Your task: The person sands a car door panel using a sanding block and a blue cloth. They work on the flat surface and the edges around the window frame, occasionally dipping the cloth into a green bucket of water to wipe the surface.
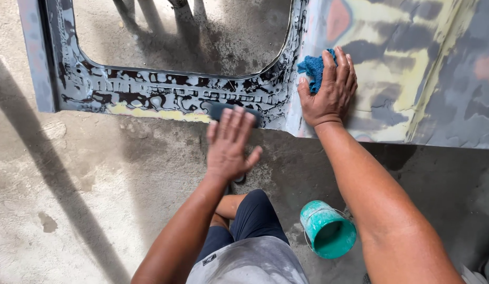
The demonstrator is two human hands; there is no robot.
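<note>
- Under the right hand (328, 89) lies one blue cloth (314, 70), pressed flat against the sanded car panel (412, 79); the fingers are spread open over it, not curled, and the cloth pokes out on the thumb side
- One left hand (228, 144) is held out flat, fingers open and together, palm down on one dark sanding block (223, 109) whose end shows just beyond the fingertips, against the lower edge of the panel
- Both hands touch the same single panel, the left one below the one window opening (181, 31), the right one beside it on the patchy grey, yellow and pink filler
- Near the right forearm, well back from the hand, stands one teal bucket (328, 231) on the concrete floor (71, 184)
- Between the forearms, one bent knee in dark trousers (255, 215)
</note>
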